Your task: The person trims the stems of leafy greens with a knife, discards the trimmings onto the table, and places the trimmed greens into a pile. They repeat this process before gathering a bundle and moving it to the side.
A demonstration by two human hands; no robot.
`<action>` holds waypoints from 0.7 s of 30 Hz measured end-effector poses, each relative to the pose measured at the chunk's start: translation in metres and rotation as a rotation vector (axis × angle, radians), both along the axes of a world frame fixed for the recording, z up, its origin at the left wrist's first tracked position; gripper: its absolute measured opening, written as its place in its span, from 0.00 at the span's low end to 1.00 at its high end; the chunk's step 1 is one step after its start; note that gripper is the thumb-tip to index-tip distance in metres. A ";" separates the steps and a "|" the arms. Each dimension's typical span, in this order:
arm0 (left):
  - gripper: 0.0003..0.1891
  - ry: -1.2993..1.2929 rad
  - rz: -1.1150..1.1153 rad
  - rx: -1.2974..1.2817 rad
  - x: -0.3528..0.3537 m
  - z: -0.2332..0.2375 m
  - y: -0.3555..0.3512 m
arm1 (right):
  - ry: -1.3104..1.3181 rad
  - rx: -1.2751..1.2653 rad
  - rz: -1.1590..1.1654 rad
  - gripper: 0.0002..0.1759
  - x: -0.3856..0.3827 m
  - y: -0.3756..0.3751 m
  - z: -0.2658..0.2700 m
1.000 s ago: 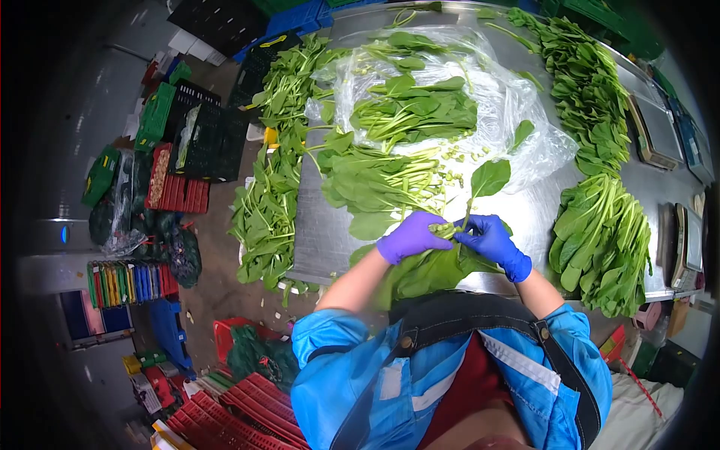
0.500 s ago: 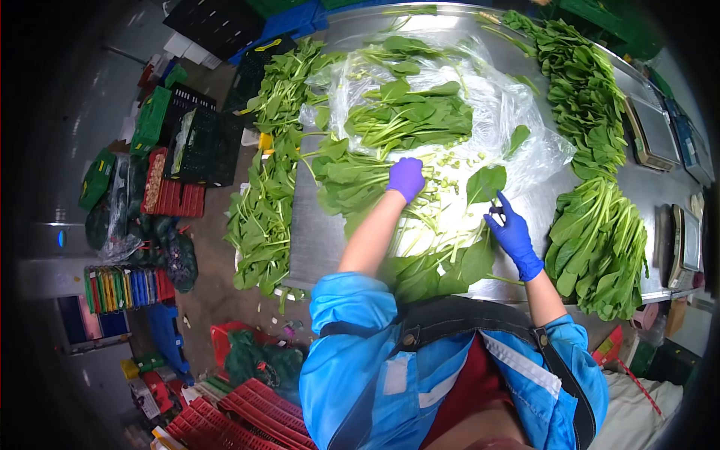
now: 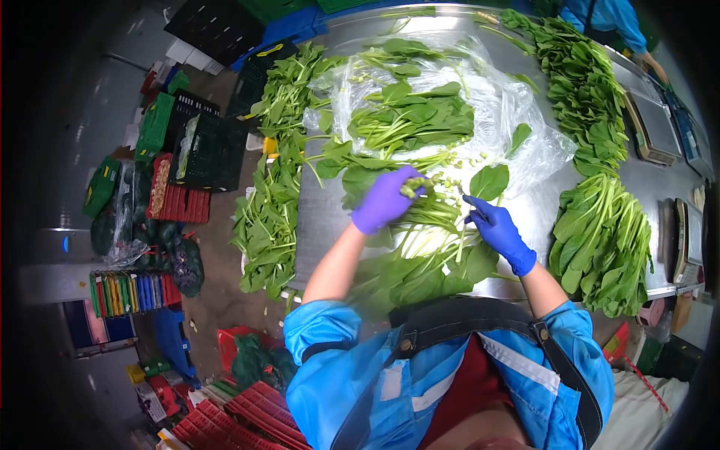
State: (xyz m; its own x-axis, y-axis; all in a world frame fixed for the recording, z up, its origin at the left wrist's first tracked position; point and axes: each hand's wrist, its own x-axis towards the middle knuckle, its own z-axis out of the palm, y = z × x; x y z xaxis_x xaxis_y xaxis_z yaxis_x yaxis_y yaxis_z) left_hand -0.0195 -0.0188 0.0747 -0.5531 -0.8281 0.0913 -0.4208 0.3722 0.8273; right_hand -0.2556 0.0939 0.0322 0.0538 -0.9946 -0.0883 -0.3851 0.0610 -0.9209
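My left hand (image 3: 386, 199), in a purple glove, is closed around a bunch of leafy green stems (image 3: 415, 185), cut ends facing right. The leaves of this bunch hang left and below, partly blurred. To its right, my right hand (image 3: 498, 232), in a blue glove, has its fingers pinched on a thin dark tool that looks like a small knife (image 3: 460, 192). Cut stem pieces (image 3: 448, 182) lie around the fingertips. A single leaf (image 3: 489, 182) rests just above my right hand. More loose greens (image 3: 431, 274) lie at the table edge before me.
A pile of greens (image 3: 412, 120) lies on clear plastic sheeting (image 3: 525, 112). Long rows of greens line the left (image 3: 266, 225) and right (image 3: 600, 240) of the metal table (image 3: 319, 225). Scales (image 3: 651, 131) stand far right, near another person's arm (image 3: 654, 66). Crates (image 3: 202, 150) stand left.
My left hand has moved left and down, lifting a bunch of stems. My right hand has shifted slightly left. Another person has come into view at the top right.
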 end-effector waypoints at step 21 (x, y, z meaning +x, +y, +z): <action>0.07 0.370 0.304 -0.234 0.027 0.061 0.044 | -0.155 0.063 0.022 0.18 0.008 -0.002 0.012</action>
